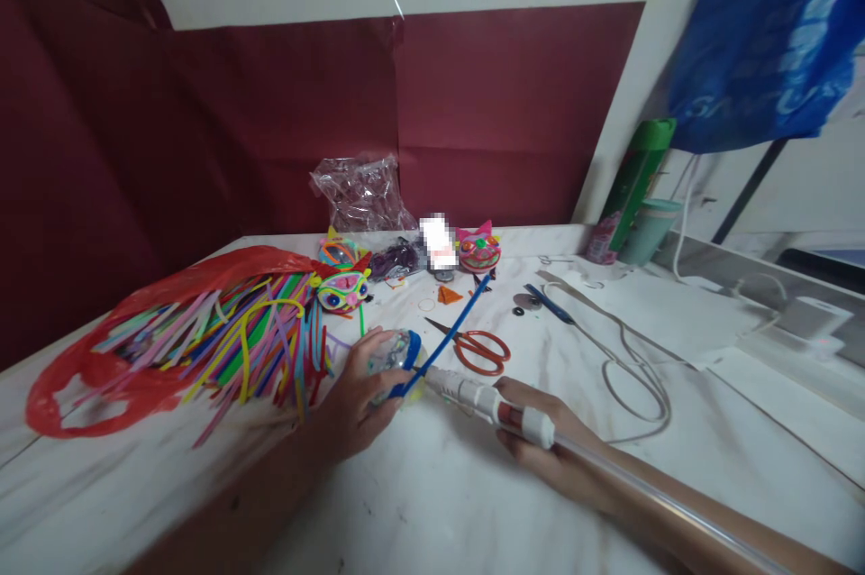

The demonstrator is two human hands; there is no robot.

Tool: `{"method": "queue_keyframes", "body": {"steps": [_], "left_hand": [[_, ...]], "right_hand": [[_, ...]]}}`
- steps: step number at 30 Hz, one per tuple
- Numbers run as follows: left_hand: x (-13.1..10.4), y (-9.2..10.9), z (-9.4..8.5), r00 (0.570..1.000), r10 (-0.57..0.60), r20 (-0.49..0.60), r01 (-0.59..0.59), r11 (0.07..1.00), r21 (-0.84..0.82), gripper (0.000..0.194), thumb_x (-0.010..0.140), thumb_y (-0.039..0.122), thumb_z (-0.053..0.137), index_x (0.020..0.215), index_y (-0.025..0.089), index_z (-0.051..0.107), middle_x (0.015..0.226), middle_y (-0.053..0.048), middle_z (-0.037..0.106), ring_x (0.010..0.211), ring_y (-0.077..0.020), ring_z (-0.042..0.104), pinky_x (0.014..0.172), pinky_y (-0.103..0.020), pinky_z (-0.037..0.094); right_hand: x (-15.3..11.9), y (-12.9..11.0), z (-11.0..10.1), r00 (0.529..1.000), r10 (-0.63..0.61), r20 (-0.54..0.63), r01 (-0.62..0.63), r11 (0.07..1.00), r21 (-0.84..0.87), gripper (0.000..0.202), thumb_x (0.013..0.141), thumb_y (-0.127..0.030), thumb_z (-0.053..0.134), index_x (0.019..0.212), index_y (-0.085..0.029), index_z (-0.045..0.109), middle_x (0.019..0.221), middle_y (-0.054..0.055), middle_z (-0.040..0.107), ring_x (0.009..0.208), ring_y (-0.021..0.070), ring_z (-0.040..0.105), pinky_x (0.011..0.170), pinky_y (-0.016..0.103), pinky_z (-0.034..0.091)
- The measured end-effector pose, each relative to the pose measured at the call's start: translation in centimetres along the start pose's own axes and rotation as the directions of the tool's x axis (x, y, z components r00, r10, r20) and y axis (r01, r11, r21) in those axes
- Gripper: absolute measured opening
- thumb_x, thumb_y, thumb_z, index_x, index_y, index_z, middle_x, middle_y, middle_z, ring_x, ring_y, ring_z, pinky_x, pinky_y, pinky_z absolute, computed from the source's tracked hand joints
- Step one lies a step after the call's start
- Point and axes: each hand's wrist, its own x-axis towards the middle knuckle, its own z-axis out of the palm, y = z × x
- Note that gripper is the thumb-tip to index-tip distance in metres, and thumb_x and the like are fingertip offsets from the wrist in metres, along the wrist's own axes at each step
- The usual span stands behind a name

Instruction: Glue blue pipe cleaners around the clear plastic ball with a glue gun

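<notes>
My left hand (368, 390) is closed around a small clear, rounded piece (388, 350) with blue fuzzy trim on its edge. A blue pipe cleaner (452, 332) runs from that piece up and to the right, its far end free. In my right hand (541, 431) is a white hot glue gun (473, 397), with a long clear glue stick (649, 480) sticking out of its back. The gun's nozzle points left and meets the blue trim by my left fingers; whether it touches I cannot tell. Orange-handled scissors (483, 351) lie just beyond the gun.
Many coloured pipe cleaners (236, 341) lie on a red plastic bag (60, 386) at left. Decorated animal faces (343, 289) and a pink one (479, 249) stand behind. A blue-handled tool (550, 305), a looped cord (666, 404) and a green can (635, 187) are at right.
</notes>
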Motion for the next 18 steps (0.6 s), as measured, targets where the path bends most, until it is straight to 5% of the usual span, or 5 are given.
{"method": "queue_keyframes", "body": {"steps": [18], "left_hand": [[0.0, 0.1, 0.0, 1.0, 0.005, -0.01, -0.005, 1.0, 0.011, 0.032, 0.081, 0.015, 0.055, 0.11, 0.027, 0.059, 0.145, -0.01, 0.034, 0.135, -0.0332, 0.034, 0.107, -0.057, 0.036]], "right_hand": [[0.2, -0.8, -0.2, 1.0, -0.02, -0.008, 0.019, 0.999, -0.043, 0.014, 0.08, -0.014, 0.043, 0.072, -0.023, 0.034, 0.066, -0.001, 0.049, 0.059, 0.0138, 0.049, 0.052, 0.024, 0.04]]}}
